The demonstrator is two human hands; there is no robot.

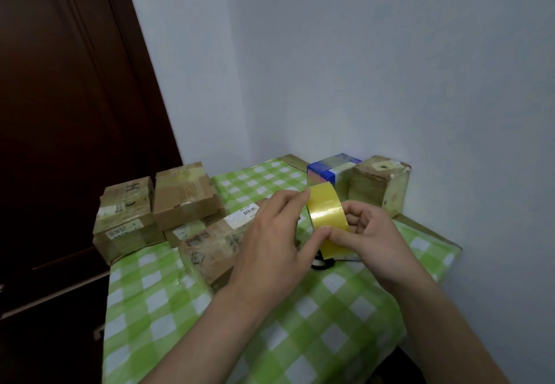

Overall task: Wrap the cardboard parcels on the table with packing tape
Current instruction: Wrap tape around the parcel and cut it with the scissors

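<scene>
Two grips clasp one roll of yellow packing tape (326,206), held on edge just above the bench (426,227). The left grip (270,242) curls its fingers over the roll's upper left rim with one fingertip on its lower face, and the right grip (372,233) wraps the right side, thumb pressed to that same face. Under the left grip a cardboard parcel (210,242) lies on the green check cloth (270,323); stacked parcels (183,194) sit at the left edge, and a blue-banded parcel (330,167) and a corner parcel (378,182) stand by the wall.
</scene>
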